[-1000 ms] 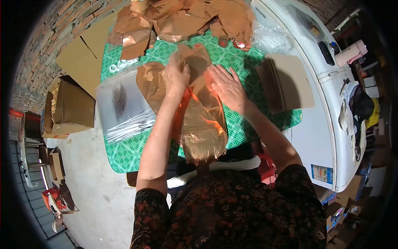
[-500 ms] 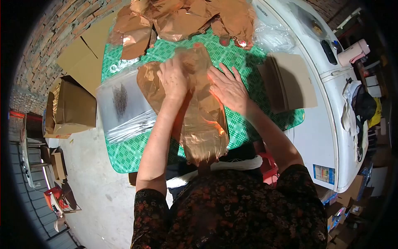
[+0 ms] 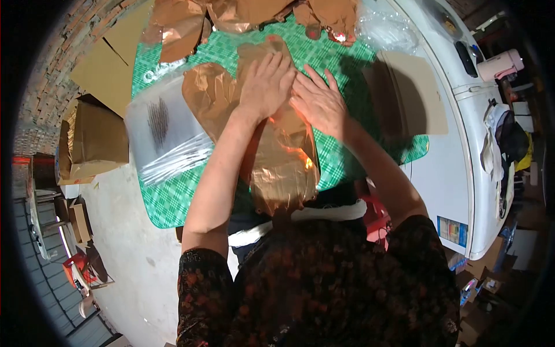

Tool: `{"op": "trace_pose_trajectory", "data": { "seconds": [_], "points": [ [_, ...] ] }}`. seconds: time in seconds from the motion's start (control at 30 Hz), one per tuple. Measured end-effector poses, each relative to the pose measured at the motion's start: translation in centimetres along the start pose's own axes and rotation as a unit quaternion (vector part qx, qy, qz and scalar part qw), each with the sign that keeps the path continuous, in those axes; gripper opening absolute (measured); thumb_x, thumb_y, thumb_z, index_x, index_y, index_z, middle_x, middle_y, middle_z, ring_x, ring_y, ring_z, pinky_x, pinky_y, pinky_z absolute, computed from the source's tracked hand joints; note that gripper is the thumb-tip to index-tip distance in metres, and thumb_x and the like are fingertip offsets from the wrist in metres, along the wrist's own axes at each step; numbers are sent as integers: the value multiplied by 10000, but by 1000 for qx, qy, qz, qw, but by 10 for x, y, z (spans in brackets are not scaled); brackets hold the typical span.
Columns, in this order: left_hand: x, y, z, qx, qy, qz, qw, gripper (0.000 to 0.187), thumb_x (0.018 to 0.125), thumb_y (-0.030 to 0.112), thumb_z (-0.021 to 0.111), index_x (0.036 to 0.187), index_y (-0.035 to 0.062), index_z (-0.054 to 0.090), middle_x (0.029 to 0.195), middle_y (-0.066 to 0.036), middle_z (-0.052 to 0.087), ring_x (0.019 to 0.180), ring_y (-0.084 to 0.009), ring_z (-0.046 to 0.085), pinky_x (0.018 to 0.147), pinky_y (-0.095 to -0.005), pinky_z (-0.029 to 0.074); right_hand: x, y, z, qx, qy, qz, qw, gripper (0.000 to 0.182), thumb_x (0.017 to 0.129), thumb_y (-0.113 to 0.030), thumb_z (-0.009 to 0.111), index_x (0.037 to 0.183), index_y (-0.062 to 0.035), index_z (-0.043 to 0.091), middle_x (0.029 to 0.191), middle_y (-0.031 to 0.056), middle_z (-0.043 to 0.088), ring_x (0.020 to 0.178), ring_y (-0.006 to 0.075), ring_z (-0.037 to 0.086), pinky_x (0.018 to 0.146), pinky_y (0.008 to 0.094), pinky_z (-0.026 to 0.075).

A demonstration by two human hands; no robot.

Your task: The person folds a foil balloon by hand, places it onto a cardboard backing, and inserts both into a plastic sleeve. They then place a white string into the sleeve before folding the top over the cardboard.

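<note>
A flat, uninflated copper-coloured foil balloon (image 3: 283,168) lies on the green checked tablecloth (image 3: 167,205), its lower end reaching the table's near edge. My left hand (image 3: 267,85) rests flat on its upper part, fingers stretched out. Close beside it, my right hand (image 3: 321,103) lies along the balloon's right edge with fingers spread and the thumb side over the foil. A rounded lobe of the balloon sticks out to the left under my left forearm. Left of that lobe is a stack of clear plastic bags (image 3: 185,133) with dark print.
More copper foil balloons (image 3: 243,13) are heaped at the far edge. Crumpled clear plastic (image 3: 387,32) lies beside them. Folded cardboard (image 3: 413,92) sits at the right, against a white fridge (image 3: 445,173). An open cardboard box (image 3: 98,136) stands left of the table.
My left hand has flattened from a curled pose and moved rightward to lie next to my right hand. The view has shifted slightly, so the table appears higher.
</note>
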State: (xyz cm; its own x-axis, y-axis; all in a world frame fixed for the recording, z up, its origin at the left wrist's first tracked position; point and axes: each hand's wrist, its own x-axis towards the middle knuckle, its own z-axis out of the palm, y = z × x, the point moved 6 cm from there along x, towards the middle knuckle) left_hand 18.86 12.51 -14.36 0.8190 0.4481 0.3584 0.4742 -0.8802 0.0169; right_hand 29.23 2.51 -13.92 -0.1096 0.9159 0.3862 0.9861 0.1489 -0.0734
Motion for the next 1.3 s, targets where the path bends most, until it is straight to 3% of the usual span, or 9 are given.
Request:
{"op": "trace_pose_trajectory", "data": {
  "seconds": [0.17,0.3,0.5,0.8,0.83,0.93,0.97,1.13,1.3],
  "points": [
    [2,-7,14,-42,35,-49,997,541,1097,363,341,1557,119,487,1647,-113,428,1554,-285,327,1268,-495,223,-6,-1,5,-8,-48,-3,999,572,1072,-424,485,1536,-90,507,1651,45,430,1555,279,302,1267,586,98],
    [3,-7,14,-24,-42,-74,996,589,1115,417,297,1644,164,350,1718,-70,307,1601,-249,228,1306,-477,142,-26,-10,-10,-25,-41,-61,997,560,1068,-418,498,1525,-96,528,1636,51,451,1546,290,317,1262,575,114],
    [2,-5,15,27,-12,-59,998,624,1104,498,354,1629,161,380,1690,-85,358,1579,-264,280,1295,-489,184,-76,-40,-42,33,-77,-103,991,570,998,-380,633,1482,-83,577,1605,78,481,1525,301,351,1246,595,189],
    [3,-2,11,21,-33,-75,996,688,1091,584,341,1636,165,362,1704,-88,325,1593,-255,237,1305,-478,158,-147,-83,-76,172,-221,-108,954,653,979,-478,627,1488,-75,561,1590,95,484,1542,234,326,1296,556,93],
    [4,-2,10,16,-35,-75,996,688,1092,582,339,1638,165,357,1706,-89,320,1594,-255,236,1305,-477,157,-148,-86,-83,167,-181,-142,959,557,958,-342,702,1434,-72,596,1497,94,575,1416,239,504,1264,537,263],
    [2,-1,10,8,-41,-78,996,691,1093,577,338,1643,160,343,1711,-90,309,1594,-257,234,1307,-476,154,-135,-80,-108,330,-76,-152,928,403,977,-163,679,1368,-81,627,1360,98,670,1199,253,665,1149,492,456],
    [2,-1,9,10,-43,-78,996,694,1093,577,339,1644,155,339,1711,-90,309,1594,-259,233,1307,-475,154,-123,-79,-103,337,-23,-124,933,357,971,-8,632,1324,-60,632,1241,113,721,998,268,728,999,413,558],
    [4,0,3,9,-50,-71,996,689,1076,521,378,1639,126,339,1703,-108,320,1595,-285,229,1305,-487,162,-23,-54,-81,507,128,132,842,298,1029,-33,573,1323,7,605,1234,142,686,1089,226,676,978,331,508],
    [5,-3,8,24,-53,-57,997,652,1055,462,409,1604,112,401,1684,-132,351,1580,-313,269,1293,-506,189,25,-30,-21,616,179,203,740,295,1061,0,496,1332,11,612,1201,46,612,1046,145,615,983,312,489]
  ]
}}
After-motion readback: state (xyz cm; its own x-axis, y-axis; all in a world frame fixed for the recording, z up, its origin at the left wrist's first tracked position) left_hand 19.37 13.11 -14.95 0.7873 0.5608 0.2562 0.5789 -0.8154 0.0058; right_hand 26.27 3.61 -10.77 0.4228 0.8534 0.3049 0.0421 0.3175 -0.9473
